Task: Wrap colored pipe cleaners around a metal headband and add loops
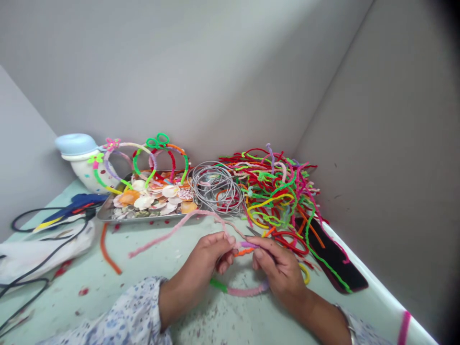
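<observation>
My left hand is closed, thumb and fingers pinching a fuzzy pale pink pipe cleaner, whose loose end trails to the left over the table. Between both hands is a hoop wrapped in green, pink, purple and orange pipe cleaner. Its far side, with a purple stretch, is gripped by my right hand, fingers closed round it. The hoop's lower curve hangs below the hands, and my right hand hides part of it. Red-handled scissors lie just beyond my right hand, blade pointing left.
Behind stands a metal tray of seashells, with several wrapped headbands on it. A grey wire coil and a tangled pipe cleaner heap are to its right. Further out are a black flat object, white bottle and black cord.
</observation>
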Tool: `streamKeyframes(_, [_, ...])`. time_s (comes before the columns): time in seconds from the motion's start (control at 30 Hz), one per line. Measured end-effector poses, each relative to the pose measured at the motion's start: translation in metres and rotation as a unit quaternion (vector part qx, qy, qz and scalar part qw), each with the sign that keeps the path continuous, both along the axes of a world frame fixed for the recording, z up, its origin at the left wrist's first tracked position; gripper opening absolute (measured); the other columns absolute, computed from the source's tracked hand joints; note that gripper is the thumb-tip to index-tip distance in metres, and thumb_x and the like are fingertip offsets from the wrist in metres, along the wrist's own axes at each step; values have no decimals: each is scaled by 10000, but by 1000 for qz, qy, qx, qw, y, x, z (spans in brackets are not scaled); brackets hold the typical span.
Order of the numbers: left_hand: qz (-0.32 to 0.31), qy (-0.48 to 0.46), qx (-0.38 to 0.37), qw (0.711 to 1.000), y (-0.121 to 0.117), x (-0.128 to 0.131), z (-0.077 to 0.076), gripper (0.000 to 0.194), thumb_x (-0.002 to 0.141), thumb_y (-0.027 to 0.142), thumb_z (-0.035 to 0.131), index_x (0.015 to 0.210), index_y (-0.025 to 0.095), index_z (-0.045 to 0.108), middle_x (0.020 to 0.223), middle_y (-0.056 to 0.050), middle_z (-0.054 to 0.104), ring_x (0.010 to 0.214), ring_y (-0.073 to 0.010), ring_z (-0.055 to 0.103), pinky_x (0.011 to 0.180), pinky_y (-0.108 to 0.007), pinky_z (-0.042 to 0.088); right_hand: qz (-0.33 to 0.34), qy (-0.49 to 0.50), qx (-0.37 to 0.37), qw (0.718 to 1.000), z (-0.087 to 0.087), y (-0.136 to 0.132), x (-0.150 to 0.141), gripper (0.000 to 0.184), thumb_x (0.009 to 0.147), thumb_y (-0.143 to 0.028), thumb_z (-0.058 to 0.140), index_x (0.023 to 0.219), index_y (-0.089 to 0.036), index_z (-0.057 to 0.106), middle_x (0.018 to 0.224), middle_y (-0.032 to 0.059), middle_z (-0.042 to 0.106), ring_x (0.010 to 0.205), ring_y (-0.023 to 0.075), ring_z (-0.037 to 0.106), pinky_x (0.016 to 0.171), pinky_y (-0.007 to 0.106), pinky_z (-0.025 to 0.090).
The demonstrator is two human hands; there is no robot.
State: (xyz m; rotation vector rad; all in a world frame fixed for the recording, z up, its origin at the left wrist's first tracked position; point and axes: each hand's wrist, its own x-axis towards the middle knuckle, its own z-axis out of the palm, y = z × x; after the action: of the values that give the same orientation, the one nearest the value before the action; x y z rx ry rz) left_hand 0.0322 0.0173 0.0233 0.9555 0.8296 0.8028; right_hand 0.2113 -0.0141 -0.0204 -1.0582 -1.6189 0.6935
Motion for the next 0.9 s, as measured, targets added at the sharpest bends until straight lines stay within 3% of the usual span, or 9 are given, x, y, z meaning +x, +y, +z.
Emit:
streamKeyframes(0.47, [5, 2, -34, 999, -4, 1, 4, 203, 768, 282, 576, 631, 139, 533, 540, 38, 454, 446, -44, 321, 423, -169, 227, 14, -27, 57, 998, 5, -1, 1, 312, 889, -142, 506, 1145, -285, 612, 693, -25, 648, 562, 98, 595, 574, 204, 485])
streamKeyframes(0.9, [10, -5, -28, 1000, -6, 3, 3, 216, 759, 296, 582, 627, 141, 510, 545, 42, 446, 445, -45, 308, 421, -172, 223, 17, -34, 47, 998, 5, 0, 0, 284, 889, -160, 511, 1124, -275, 619, 694, -27, 645, 563, 97, 592, 573, 202, 479])
